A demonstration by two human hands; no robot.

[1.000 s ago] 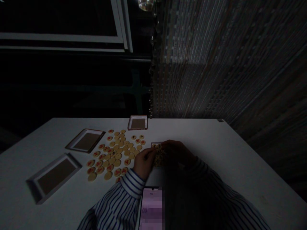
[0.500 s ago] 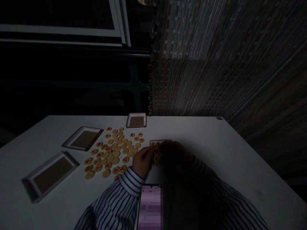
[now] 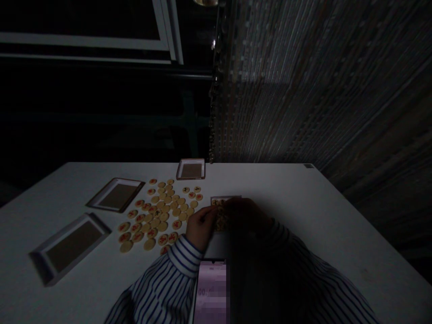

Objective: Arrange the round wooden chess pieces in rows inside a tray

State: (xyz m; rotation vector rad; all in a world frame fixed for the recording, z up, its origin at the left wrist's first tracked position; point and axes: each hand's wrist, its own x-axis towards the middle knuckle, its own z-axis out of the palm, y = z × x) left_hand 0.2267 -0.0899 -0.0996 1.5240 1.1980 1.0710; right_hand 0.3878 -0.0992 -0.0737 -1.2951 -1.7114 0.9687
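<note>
A small box (image 3: 227,197) on the white table holds several round pieces with dark characters. At its left side is my left hand (image 3: 200,227), fingers closed together near the pieces; whatever they hold is hidden. My right hand (image 3: 248,216) lies in deep shadow over the box's right part, its fingers too dark to read. Many round wooden discs (image 3: 164,209) are spread left of my hands, some plain, some with red or dark characters.
Shallow trays stand at the far left (image 3: 72,247), behind it (image 3: 116,194) and near the back edge (image 3: 191,169). A lit phone (image 3: 211,292) lies between my forearms. A bead curtain (image 3: 270,90) hangs behind the table (image 3: 276,180).
</note>
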